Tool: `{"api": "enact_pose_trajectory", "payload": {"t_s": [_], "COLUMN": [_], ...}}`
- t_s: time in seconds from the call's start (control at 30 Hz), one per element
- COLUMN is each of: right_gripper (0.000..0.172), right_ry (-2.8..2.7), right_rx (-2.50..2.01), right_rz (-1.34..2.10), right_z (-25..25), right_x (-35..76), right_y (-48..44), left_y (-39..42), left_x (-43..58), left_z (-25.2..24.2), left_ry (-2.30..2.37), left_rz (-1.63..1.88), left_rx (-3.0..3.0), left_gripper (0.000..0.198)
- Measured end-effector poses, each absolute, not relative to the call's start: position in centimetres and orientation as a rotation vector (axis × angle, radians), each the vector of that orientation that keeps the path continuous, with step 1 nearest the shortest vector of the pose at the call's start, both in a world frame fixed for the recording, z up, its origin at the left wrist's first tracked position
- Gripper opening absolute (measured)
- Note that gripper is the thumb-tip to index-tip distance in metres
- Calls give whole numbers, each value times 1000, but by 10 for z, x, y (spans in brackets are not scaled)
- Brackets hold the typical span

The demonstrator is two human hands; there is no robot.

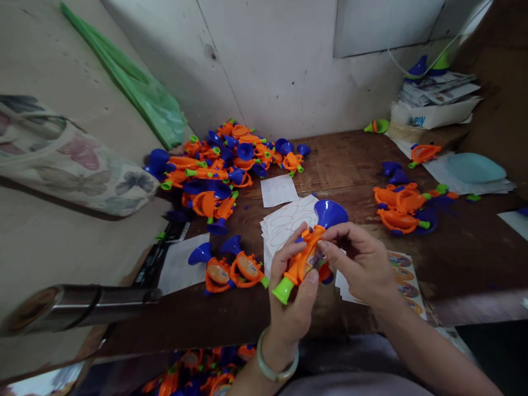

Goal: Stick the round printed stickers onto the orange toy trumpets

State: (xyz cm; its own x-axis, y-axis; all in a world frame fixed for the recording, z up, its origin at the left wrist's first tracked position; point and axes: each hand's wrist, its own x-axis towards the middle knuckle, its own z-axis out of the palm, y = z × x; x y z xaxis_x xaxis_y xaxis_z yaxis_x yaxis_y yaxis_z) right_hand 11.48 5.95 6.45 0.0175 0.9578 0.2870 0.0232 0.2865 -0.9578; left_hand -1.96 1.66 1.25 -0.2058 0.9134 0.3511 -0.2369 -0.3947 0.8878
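- The person's left hand (292, 300) is wrapped round a toy trumpet (304, 257), thumb on the near side and fingers on the far side, right there in the lower middle of the frame.
- That toy tilts, its blue bell (331, 214) up and to the right, its green mouthpiece (283, 290) down and to the left; a printed sticker (315, 260) shows on the orange body.
- The right hand (367, 264) comes in from the right, thumb and forefinger drawn narrow against the toy's side just below the bell; from where I stand, I can't tell whether they pinch anything.
- A pale bracelet (277, 360) rings the left wrist.
- Behind the held toy, white sheets (284, 225) with oval outlines lie fanned on the wooden table (338, 165).
- By the right forearm, a sheet of round stickers (406, 280) lies partly covered.
- Left of the hands, two stickered trumpets (248, 267) lie side by side.
- A big heap of trumpets (208, 173) fills the table's far left, towards the upper middle of the frame, below a green bag (140, 93).
- At the right of the frame, a smaller cluster of trumpets (398, 201) sits near a light blue dish (476, 168).
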Motion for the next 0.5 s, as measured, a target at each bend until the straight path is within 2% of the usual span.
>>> {"api": "enact_pose_trajectory", "payload": {"t_s": [0.5], "right_gripper": [14], "right_ry": [-1297], "right_rx": [-1047], "right_rz": [1077], "right_z": [59], "right_x": [114], "right_y": [65], "left_y": [11], "left_x": [-16], "left_z": [13], "left_ry": [851], "left_rz": [1716], "left_rx": [1080], "left_gripper": [32]}}
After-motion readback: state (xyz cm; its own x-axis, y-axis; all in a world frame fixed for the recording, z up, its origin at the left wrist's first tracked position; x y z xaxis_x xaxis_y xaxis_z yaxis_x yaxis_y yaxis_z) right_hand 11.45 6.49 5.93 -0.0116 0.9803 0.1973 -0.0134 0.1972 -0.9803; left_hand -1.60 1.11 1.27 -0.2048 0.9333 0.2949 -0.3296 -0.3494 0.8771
